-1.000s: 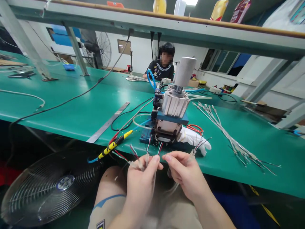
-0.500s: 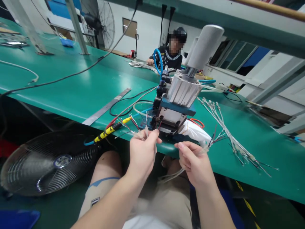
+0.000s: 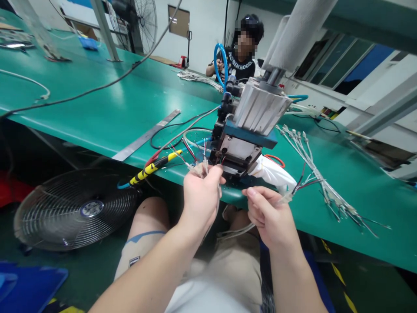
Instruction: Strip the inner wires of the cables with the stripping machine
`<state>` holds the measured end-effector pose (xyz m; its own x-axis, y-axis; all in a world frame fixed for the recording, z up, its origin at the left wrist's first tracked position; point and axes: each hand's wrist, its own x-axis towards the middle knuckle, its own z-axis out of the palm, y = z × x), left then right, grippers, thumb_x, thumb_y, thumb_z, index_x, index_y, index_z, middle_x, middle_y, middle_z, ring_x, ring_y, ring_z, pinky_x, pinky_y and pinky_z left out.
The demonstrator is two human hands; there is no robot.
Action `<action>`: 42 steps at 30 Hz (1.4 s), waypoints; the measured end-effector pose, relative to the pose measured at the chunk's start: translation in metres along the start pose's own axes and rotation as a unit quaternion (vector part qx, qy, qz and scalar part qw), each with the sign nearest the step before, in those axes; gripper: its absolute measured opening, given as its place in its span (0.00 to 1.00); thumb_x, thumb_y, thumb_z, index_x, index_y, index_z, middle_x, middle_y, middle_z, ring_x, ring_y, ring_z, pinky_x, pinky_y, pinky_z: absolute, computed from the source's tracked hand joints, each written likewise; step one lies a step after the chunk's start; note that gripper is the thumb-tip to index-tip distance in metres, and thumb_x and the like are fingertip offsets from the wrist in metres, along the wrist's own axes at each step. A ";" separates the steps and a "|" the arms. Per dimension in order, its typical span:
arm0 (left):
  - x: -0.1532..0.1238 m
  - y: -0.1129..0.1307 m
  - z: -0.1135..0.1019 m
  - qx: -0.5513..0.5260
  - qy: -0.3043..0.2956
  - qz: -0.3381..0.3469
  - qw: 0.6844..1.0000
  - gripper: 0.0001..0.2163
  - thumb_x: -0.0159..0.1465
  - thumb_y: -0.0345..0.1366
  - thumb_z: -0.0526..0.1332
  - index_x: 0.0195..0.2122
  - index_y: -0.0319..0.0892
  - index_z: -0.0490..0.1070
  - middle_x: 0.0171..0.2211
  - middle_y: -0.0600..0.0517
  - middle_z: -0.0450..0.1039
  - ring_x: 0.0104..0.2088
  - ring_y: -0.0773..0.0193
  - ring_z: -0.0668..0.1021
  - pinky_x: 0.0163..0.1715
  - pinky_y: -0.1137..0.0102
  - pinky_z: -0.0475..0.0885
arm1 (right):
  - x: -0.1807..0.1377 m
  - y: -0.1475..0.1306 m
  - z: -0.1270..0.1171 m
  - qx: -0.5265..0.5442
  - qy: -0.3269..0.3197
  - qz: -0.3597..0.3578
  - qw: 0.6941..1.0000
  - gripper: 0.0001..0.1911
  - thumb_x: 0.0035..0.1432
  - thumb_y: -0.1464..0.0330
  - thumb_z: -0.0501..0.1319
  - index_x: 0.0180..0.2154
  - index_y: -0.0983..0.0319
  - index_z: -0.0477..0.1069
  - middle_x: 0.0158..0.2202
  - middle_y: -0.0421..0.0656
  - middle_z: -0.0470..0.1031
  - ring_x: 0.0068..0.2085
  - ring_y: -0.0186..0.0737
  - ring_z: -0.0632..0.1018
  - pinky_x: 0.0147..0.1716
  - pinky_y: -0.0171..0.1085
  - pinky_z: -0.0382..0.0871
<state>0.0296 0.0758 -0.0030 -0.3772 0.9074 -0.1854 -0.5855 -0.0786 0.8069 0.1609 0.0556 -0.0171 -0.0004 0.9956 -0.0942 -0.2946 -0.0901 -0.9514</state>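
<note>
My left hand (image 3: 201,196) is closed on a bunch of thin cables whose red, black and white wire ends (image 3: 195,158) fan out right at the mouth of the small pneumatic press (image 3: 247,130). My right hand (image 3: 269,213) pinches another clear-sheathed cable (image 3: 295,191) whose coloured ends point right, just below the white cloth (image 3: 272,173) beside the press. Loops of cable hang down between my hands into my lap.
A pile of finished cables (image 3: 321,178) lies on the green bench (image 3: 97,113) to the right. A metal ruler (image 3: 146,135) and a yellow-black taped hose (image 3: 153,167) lie left of the press. A floor fan (image 3: 76,208) stands below. A person (image 3: 243,52) sits opposite.
The view has moved closer to the press. My left hand has carried its wire ends up to the press mouth; my right hand has moved right and apart from the left with its cable.
</note>
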 end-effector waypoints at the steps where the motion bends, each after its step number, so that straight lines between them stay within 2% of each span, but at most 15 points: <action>1: 0.000 0.000 0.000 0.000 0.000 0.000 1.000 0.09 0.50 0.33 0.66 0.22 0.42 0.64 0.13 0.59 0.64 0.12 0.74 0.61 0.11 0.79 0.53 | 0.000 0.000 0.000 -0.002 0.000 0.000 1.000 0.16 0.43 0.60 0.77 0.26 0.65 0.79 0.13 0.30 0.55 0.14 0.22 0.51 0.12 0.26 0.42; 12: 0.000 -0.002 0.004 -0.008 0.005 0.016 1.000 0.09 0.50 0.32 0.64 0.19 0.42 0.63 0.12 0.59 0.62 0.12 0.74 0.61 0.10 0.79 0.53 | -0.001 0.000 -0.002 -0.013 -0.007 -0.005 1.000 0.15 0.44 0.60 0.77 0.27 0.64 0.80 0.13 0.31 0.56 0.15 0.23 0.51 0.13 0.26 0.42; 29: -0.001 -0.004 0.007 0.003 0.006 0.036 0.999 0.08 0.50 0.31 0.64 0.21 0.43 0.64 0.14 0.60 0.62 0.13 0.74 0.62 0.11 0.79 0.54 | -0.001 0.001 -0.004 -0.012 -0.021 -0.010 1.000 0.15 0.46 0.60 0.76 0.28 0.64 0.80 0.15 0.31 0.56 0.15 0.22 0.51 0.12 0.26 0.42; 42: -0.003 -0.002 0.006 -0.015 0.008 0.023 1.000 0.08 0.51 0.31 0.64 0.21 0.42 0.63 0.14 0.59 0.63 0.12 0.74 0.61 0.11 0.79 0.53 | -0.001 -0.001 -0.002 -0.013 -0.010 -0.002 1.000 0.16 0.44 0.59 0.76 0.27 0.64 0.79 0.13 0.30 0.55 0.15 0.23 0.51 0.13 0.27 0.42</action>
<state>0.0361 0.0759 -0.0008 -0.4160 0.8957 -0.1567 -0.5887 -0.1339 0.7972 0.1634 0.0542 -0.0170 -0.0188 0.9962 -0.0848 -0.2695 -0.0867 -0.9591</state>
